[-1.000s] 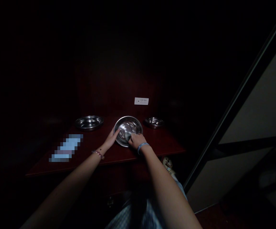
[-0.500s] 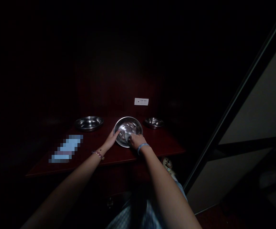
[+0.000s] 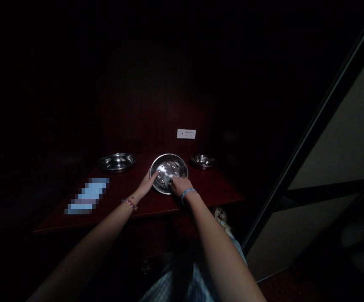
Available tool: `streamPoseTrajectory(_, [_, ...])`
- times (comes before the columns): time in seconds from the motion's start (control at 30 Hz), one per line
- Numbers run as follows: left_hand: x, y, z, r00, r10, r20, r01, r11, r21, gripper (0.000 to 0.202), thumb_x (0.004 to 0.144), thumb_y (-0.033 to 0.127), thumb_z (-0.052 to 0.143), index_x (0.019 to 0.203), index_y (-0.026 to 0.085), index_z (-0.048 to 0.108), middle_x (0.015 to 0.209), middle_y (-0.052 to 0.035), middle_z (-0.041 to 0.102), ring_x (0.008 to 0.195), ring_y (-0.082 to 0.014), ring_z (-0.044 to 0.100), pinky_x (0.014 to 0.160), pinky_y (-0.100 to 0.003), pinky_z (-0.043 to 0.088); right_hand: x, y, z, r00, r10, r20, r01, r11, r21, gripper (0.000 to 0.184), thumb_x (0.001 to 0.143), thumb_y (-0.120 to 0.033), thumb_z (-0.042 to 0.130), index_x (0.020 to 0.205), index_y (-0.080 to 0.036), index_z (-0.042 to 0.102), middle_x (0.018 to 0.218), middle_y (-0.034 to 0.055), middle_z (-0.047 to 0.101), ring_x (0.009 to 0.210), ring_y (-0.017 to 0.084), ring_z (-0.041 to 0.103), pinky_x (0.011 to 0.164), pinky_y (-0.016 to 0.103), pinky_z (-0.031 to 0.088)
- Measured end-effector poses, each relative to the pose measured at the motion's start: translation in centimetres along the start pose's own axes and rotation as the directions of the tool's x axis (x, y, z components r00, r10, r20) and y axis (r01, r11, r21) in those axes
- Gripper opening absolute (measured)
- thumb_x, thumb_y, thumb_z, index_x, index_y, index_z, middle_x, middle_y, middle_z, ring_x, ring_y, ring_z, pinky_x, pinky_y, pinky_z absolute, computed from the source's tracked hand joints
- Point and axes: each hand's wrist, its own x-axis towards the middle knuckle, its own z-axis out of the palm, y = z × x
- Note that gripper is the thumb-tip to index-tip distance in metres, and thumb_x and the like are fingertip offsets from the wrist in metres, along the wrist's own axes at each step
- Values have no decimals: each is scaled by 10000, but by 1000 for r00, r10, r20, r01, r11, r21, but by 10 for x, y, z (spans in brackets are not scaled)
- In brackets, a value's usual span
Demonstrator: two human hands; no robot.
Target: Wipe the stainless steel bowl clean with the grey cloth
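A shiny steel bowl (image 3: pixel 165 161) is tilted up, its inside facing me, above the dark red table. My left hand (image 3: pixel 146 183) grips its left rim, the thumb over the inside and the other fingers hidden behind. Inside the bowl at the lower right, my right hand (image 3: pixel 182 185) is closed, pressing a small greyish cloth-like piece (image 3: pixel 167 181) against the metal. Most of that piece is covered by the fingers, so its exact kind is unclear.
On the table (image 3: pixel 122 205) stand a wide steel dish (image 3: pixel 117 163) at the back left and a smaller steel bowl (image 3: pixel 203 162) at the back right. A blurred-out bluish patch (image 3: pixel 89 195) lies left. A white socket plate (image 3: pixel 186 134) is on the wall.
Almost nothing differs. Both hands and the tilted bowl keep their places, with only a very slight shift of the view.
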Motion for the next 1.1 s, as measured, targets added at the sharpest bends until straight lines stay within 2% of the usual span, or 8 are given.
streamPoseTrajectory(0.33, [-1, -1, 0, 999, 39, 19, -39, 999, 25, 572, 852, 466, 560, 1325, 145, 543, 1366, -143, 628, 1304, -283, 553, 1153, -409, 357, -1, -1, -2, 1000, 20, 14, -20, 1000, -22, 355, 974, -264, 415, 1231, -93, 589, 1233, 196, 683, 1188, 280, 632, 1000, 366, 433])
streamPoseTrajectory(0.53, [-3, 2, 0, 997, 68, 32, -70, 995, 68, 578, 871, 481, 543, 1353, 162, 530, 1393, -131, 610, 1342, -273, 520, 1166, -399, 340, -1, -2, 0, 1000, 21, -7, -21, 1000, -3, 352, 955, -236, 415, 1224, -91, 589, 1226, 201, 683, 1188, 283, 630, 997, 371, 438])
streamPoseTrajectory(0.93, [0, -5, -1, 995, 94, 42, -96, 995, 40, 596, 865, 473, 550, 1362, 147, 516, 1398, -151, 604, 1324, -280, 536, 1170, -417, 330, 0, -3, 1, 1000, 19, -8, -19, 1000, 5, 380, 949, -266, 418, 1227, -80, 597, 1238, 197, 676, 1197, 275, 619, 1020, 379, 440])
streamPoseTrajectory(1.1, [-1, -3, 0, 995, 96, 33, -98, 993, 60, 564, 876, 488, 540, 1347, 178, 535, 1394, -120, 614, 1330, -272, 532, 1165, -407, 342, -2, -4, 0, 1000, 28, -12, -28, 1000, 14, 376, 956, -281, 422, 1218, -84, 606, 1247, 197, 674, 1202, 278, 616, 1020, 380, 439])
